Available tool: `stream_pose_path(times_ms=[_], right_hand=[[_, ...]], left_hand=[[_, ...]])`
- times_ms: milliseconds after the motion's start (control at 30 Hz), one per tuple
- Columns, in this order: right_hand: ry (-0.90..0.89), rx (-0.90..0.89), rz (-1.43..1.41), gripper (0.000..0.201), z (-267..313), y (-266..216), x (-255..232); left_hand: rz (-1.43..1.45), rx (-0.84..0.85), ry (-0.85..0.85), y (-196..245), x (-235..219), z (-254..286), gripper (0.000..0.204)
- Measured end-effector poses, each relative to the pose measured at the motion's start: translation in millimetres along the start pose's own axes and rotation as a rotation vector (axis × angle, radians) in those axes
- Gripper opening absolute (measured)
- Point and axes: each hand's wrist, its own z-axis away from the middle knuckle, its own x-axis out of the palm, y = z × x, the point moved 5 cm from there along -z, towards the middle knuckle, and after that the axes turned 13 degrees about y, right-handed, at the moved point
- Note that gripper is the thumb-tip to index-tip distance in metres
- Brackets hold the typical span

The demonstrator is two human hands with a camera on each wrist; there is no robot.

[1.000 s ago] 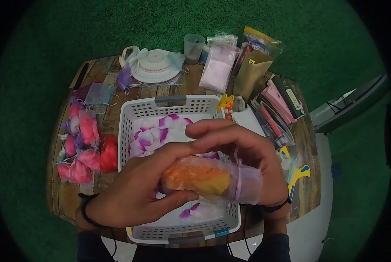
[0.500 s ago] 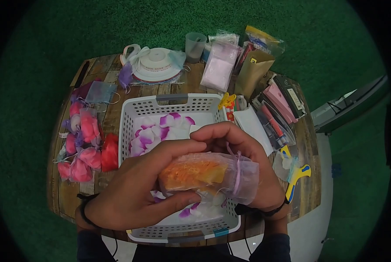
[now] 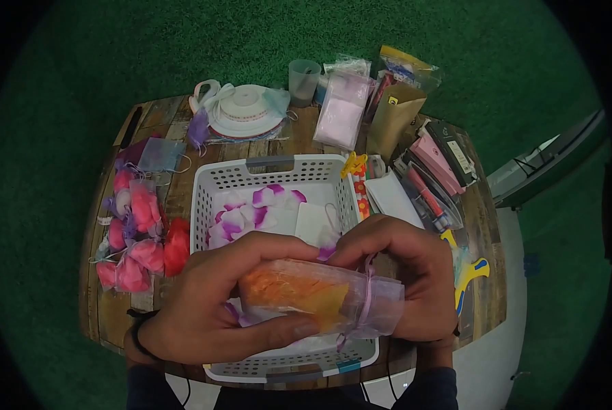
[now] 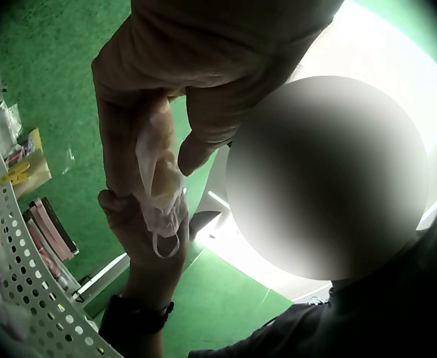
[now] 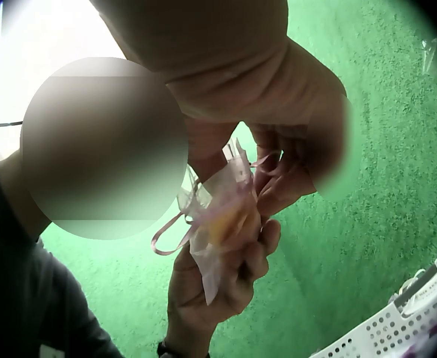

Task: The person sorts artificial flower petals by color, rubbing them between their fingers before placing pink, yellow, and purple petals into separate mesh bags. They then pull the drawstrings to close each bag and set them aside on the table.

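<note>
A sheer organza drawstring bag, filled with orange and yellow pieces that look like petals, lies sideways between my two hands. My left hand grips its filled end, thumb along the near side and fingers over the far side. At the gathered neck, my right hand has its fingers curled around the lilac ribbon, behind the bag's mouth. A ribbon loop hangs free on the other side. Below the hands stands a white perforated basket with white and purple petals and a small white square pouch.
Bags of pink petals lie left of the basket. Behind it are a ribbon spool, a plastic cup and packs of lilac bags. Boxes, a brown paper bag and a yellow-blue tool sit at the right.
Both hands and the bag have come slightly lower in view. The right fingers have drawn back from the left hand toward the bag's neck, uncovering the white square pouch in the basket.
</note>
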Motion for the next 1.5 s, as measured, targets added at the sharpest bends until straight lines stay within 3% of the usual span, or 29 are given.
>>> stream_pose_path(times_ms=[367, 533, 700, 767, 833, 900, 967, 1067, 1133, 1267, 1367, 1500], right_hand=[[-0.033, -0.114, 0.142, 0.037, 0.1, -1.9, 14.3], [-0.045, -0.052, 0.007, 0.041, -0.8, 1.5, 14.3], [0.032, -0.019, -0.112, 0.036, -1.8, 6.8, 13.1], [-0.012, -0.053, 0.040, 0.029, -1.0, 5.8, 10.9], [0.008, -0.098, 0.074, 0.026, -1.3, 6.5, 11.1], [0.030, -0.141, 0.108, 0.024, -1.1, 5.7, 10.2], [0.007, -0.105, 0.091, 0.025, -1.6, 7.3, 10.4], [-0.011, -0.043, 0.044, 0.028, -2.1, 8.5, 11.0], [-0.023, -0.007, 0.006, 0.031, -2.4, 11.1, 11.8], [-0.043, 0.089, -0.067, 0.039, -1.2, 14.6, 12.8], [-0.047, 0.145, -0.094, 0.042, -1.6, 17.4, 15.1], [-0.040, 0.101, -0.086, 0.043, -3.2, 18.9, 15.9]], left_hand=[[-0.139, 0.137, 0.051, -6.7, -2.1, -1.4, 0.049], [-0.079, 0.141, 0.090, -9.4, -2.3, -0.5, 0.051], [-0.118, 0.108, 0.030, -6.0, -0.7, 0.1, 0.053], [-0.118, 0.090, 0.007, -4.9, 1.0, 1.5, 0.054], [-0.077, -0.044, 0.010, -7.8, 1.5, 3.2, 0.054], [-0.077, -0.008, 0.000, -10.1, 1.0, 1.5, 0.054], [-0.077, 0.028, -0.011, -8.4, 1.7, 1.3, 0.053], [-0.038, -0.070, 0.008, -11.7, 1.9, 1.2, 0.053], [-0.069, 0.089, 0.024, -11.2, 0.8, -1.1, 0.054], [-0.069, 0.089, 0.022, -9.7, -0.3, -0.8, 0.054], [-0.024, -0.025, 0.026, -11.6, -0.3, -0.5, 0.060], [-0.032, 0.016, 0.048, -14.8, -0.2, -2.3, 0.054]])
